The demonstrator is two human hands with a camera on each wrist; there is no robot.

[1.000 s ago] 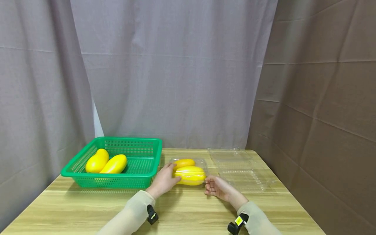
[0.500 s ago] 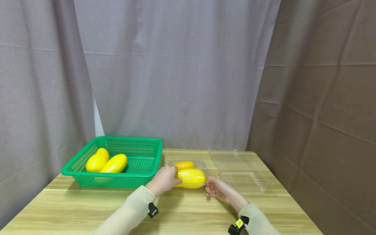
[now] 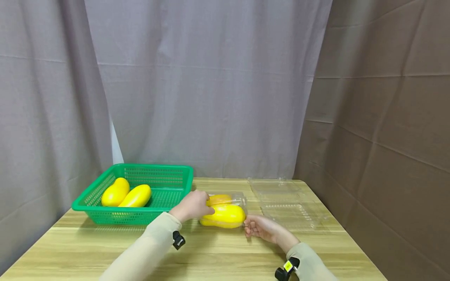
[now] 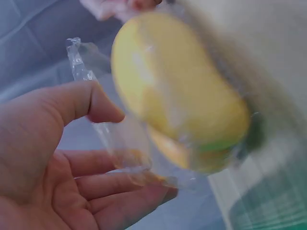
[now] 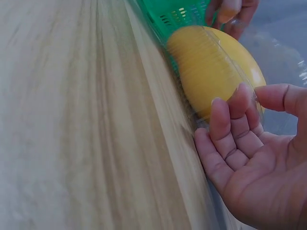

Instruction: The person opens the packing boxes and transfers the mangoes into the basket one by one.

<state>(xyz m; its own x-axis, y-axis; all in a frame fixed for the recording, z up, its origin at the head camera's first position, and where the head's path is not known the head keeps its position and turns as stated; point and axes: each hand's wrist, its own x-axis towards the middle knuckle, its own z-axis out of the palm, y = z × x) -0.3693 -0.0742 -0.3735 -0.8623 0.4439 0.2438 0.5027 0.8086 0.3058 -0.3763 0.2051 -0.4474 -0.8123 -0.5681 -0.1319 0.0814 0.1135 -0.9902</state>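
Note:
A clear plastic clamshell box point(image 3: 240, 200) holds two yellow mangoes, one in front of the other. The front mango point(image 3: 225, 216) is in plain sight, while the back mango point(image 3: 219, 200) shows through plastic and is partly covered by my left hand. My left hand point(image 3: 194, 203) grips the left side of the box; the left wrist view shows its thumb point(image 4: 103, 105) and fingers either side of a thin clear sheet standing apart from the mango point(image 4: 177, 81). At the box's right end, my right hand point(image 3: 263, 227) pinches the clear rim between thumb point(image 5: 278, 97) and forefinger, other fingers curled.
A green perforated basket point(image 3: 133, 210) stands at the left with two more mangoes point(image 3: 135, 196) inside. More clear plastic boxes point(image 3: 288, 208) lie at the right on the wooden table point(image 3: 211, 257). Grey curtains point(image 3: 211, 97) hang behind.
My left hand has risen slightly and moved left. The box and front mango have shifted a little toward me and left, and the plastic glare over that mango is gone. My right hand barely moved.

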